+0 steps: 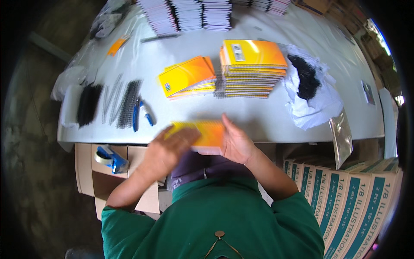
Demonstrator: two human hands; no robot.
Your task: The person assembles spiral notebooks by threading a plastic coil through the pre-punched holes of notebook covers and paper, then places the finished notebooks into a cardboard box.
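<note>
Yellow-orange notebook (202,134) held over near desk (267,116) edge, long axis left-right. Left hand (170,149) grasping left end, blurred; right hand (235,142) open, bracing right end. Both equally near.

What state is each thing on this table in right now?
Left hand: gripping the notebook, blurred.
Right hand: open palm against the notebook's edge.
Notebook: closed, held over the table edge.
Tall notebook stack: neat, closed, coils facing the person.
Short stack: askew.
Blue-handled pliers: lying flat, handles apart.
Tape dispenser: resting on cardboard.
</note>
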